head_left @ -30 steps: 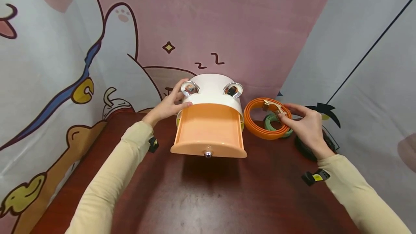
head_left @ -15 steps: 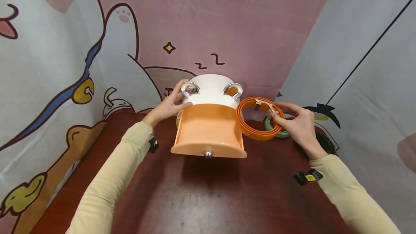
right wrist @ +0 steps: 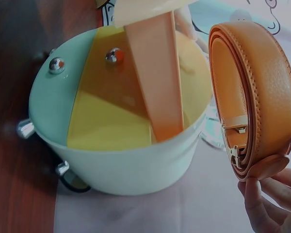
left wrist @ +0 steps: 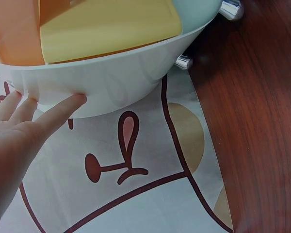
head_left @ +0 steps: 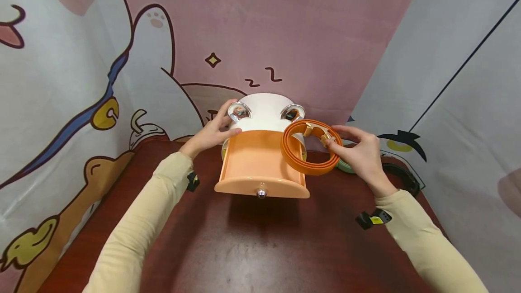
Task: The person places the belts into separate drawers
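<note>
A rounded white drawer cabinet stands at the back of the table, its orange top drawer pulled out. My left hand rests on the cabinet's left side, thumb by the front rim; the left wrist view shows its fingers extended against the white wall. With thumb and fingers my right hand pinches a coiled orange leather belt by its gold buckle end. From the head the belt overlaps the drawer's right side; in the right wrist view the coil is held up beside the cabinet.
Behind my right hand lies a green coil, mostly hidden, and farther right a black coiled strap. Below the orange drawer, a yellow drawer and a green drawer are pushed in. A cartoon-printed cloth hangs behind the table.
My right hand has moved left with the orange belt, from beside the cabinet to across the drawer's right side. My left hand and the cabinet stay in place.
</note>
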`<action>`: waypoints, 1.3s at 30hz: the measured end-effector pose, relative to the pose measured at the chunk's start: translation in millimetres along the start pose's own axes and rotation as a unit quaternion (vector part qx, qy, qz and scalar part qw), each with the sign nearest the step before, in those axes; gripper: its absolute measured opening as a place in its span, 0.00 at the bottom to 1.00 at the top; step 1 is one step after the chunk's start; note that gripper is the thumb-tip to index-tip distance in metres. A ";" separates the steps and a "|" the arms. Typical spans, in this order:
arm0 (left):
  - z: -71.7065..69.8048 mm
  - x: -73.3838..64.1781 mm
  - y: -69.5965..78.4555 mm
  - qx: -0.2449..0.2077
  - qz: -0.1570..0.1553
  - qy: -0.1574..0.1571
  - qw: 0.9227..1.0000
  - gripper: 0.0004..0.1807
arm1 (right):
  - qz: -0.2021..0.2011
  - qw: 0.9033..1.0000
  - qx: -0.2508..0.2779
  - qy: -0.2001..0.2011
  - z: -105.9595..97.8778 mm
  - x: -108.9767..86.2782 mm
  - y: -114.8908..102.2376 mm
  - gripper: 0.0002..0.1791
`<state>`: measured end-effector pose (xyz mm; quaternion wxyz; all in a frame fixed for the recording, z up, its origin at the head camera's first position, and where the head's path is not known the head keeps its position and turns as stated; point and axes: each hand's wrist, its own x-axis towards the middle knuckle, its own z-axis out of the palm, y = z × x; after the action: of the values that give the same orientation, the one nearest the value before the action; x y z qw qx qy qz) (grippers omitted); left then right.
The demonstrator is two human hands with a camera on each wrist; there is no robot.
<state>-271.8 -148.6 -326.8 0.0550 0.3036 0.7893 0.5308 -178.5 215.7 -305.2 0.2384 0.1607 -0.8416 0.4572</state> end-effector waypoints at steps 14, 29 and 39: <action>-2.3 8.0 -25.6 0.005 0.010 0.008 1.000 0.45 | 0.011 1.000 0.009 -0.023 19.0 12.2 4.4 0.21; -3.3 8.6 -28.7 0.025 0.017 0.012 0.999 0.45 | 0.035 0.994 0.061 -0.078 42.8 19.0 -10.7 0.19; -2.0 4.6 -15.6 0.018 0.012 0.004 1.000 0.46 | 0.067 0.990 0.054 -0.112 50.8 22.2 -16.2 0.20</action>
<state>-282.9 -151.7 -338.4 0.0401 0.3119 0.7953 0.5182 -202.0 163.0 -305.6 0.1020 0.1665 -0.8462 0.4958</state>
